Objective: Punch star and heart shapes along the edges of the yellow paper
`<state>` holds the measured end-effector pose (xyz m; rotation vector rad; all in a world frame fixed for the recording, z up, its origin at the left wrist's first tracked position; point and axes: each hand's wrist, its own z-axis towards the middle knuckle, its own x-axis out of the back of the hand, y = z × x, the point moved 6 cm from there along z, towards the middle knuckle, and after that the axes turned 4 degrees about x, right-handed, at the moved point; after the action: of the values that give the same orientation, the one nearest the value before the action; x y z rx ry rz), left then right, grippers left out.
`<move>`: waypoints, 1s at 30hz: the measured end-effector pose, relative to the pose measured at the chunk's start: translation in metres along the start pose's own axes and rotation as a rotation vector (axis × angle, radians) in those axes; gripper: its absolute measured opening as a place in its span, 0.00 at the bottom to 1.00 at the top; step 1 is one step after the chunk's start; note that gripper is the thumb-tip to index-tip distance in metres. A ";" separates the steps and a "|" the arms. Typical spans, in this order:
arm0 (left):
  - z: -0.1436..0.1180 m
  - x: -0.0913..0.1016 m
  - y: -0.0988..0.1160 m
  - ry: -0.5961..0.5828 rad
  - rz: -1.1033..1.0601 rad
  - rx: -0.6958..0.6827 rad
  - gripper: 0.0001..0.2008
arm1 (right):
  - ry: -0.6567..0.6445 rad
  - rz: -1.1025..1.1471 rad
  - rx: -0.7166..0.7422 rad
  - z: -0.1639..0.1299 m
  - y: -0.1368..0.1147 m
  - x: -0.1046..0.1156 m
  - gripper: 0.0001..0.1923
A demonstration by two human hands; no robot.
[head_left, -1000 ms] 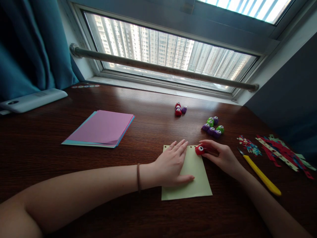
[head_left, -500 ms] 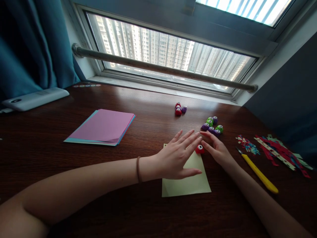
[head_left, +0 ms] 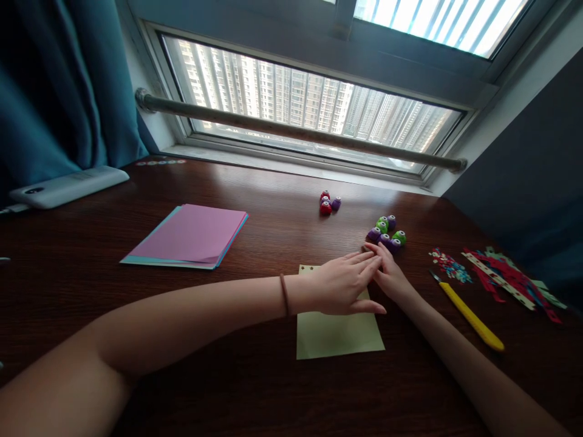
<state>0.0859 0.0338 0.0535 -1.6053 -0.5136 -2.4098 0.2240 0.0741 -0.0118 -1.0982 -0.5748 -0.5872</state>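
Note:
A pale yellow-green paper square (head_left: 337, 337) lies on the dark wooden desk (head_left: 255, 388); small star holes show at its top left corner. My left hand (head_left: 346, 282) lies flat over the sheet's top right corner, fingers stretched to the right. My right hand (head_left: 394, 279) rests just beside it, its fingertips meeting those of the left hand. The small red punch is hidden under the two hands. A cluster of green and purple punches (head_left: 387, 233) sits just beyond my fingertips.
Red and purple punches (head_left: 328, 203) stand farther back. A pink and blue paper stack (head_left: 191, 233) lies at the left. A yellow craft knife (head_left: 469, 315), confetti (head_left: 449, 264) and paper scraps (head_left: 505, 276) lie at the right. A white device (head_left: 68, 185) sits far left, by the window.
My left hand has slid right and settled over the red punch, which no longer shows. My right hand has let go of the punch and stretched its fingers beside the left.

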 end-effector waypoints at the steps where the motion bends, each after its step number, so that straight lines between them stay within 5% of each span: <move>1: 0.000 -0.004 0.002 0.014 0.026 -0.008 0.41 | 0.007 0.009 -0.011 0.000 0.001 0.000 0.24; 7: -0.003 -0.019 0.011 0.052 0.208 -0.038 0.40 | -0.009 0.042 -0.046 -0.005 0.001 -0.003 0.23; 18: -0.001 -0.017 0.013 0.081 0.322 -0.061 0.38 | 0.036 0.008 -0.066 -0.004 0.003 -0.007 0.21; 30: 0.000 -0.018 0.015 0.071 0.297 -0.071 0.38 | 0.060 0.014 -0.035 -0.010 0.000 -0.010 0.18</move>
<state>0.0984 0.0198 0.0391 -1.4961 -0.1645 -2.2724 0.2178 0.0661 -0.0220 -1.1131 -0.5061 -0.6184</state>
